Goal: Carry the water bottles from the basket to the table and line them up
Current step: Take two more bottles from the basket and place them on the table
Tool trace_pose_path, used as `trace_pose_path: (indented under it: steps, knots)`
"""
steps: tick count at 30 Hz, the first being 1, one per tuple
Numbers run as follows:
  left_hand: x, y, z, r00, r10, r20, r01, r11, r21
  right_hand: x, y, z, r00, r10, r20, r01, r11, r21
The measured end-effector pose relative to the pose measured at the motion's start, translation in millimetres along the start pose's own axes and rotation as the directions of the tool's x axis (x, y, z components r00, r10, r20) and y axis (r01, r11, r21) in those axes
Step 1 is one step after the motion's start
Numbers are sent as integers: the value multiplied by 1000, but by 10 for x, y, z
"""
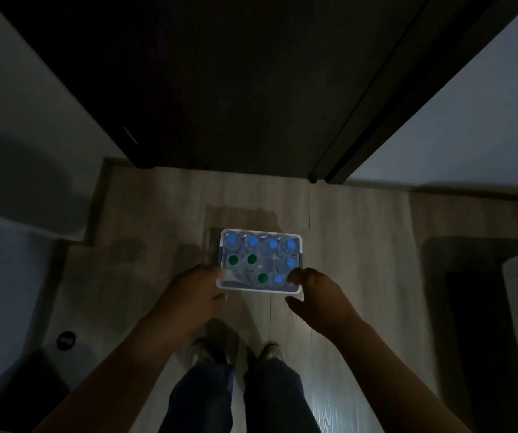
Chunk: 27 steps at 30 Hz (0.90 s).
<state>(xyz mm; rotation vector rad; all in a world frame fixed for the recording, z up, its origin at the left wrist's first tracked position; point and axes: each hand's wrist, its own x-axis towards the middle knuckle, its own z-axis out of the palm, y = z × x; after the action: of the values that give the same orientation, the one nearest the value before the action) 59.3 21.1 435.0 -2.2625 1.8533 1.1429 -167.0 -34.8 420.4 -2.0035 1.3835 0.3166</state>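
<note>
In a dim room, a basket (299,245) of bottles (252,242) sits on the pale wooden floor (360,245) before a dark door (220,73), the left hand (198,292) and right hand (317,295) curled around its near corners.

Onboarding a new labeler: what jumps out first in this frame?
The white basket on the wood floor, mid-frame, packed with upright bottles: six blue caps and three green caps. The left hand and right hand are at its near corners. Everything else is dark: a door ahead, feet below.
</note>
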Motion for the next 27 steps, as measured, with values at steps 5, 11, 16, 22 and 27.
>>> trace_pose_path:
  steps: [5, 11, 16, 22, 27]
  knots:
    - [602, -379, 518, 999, 14, 47, -12, 999, -33, 605, 240, 512, 1000, -6, 4, 6, 1000, 26]
    - [1349, -832, 1307, 1000, -9, 22, 10, 999, -46, 1394, 596, 1229, 1000, -16, -27, 18, 997, 75]
    - [1988, -1181, 1993, 999, -17, -51, 13, 997, -70, 2101, 887, 1829, 997, -26, -68, 31, 997, 76]
    - [2579, -1466, 2510, 999, 2, -53, -5, 998, -59, 2646, 1078, 2299, 997, -41, -68, 44, 998, 41]
    - [2768, -1562, 2672, 996, 10, -83, -13, 999, -38, 2818, 1118, 2466, 995, -75, -72, 80, 994, 68]
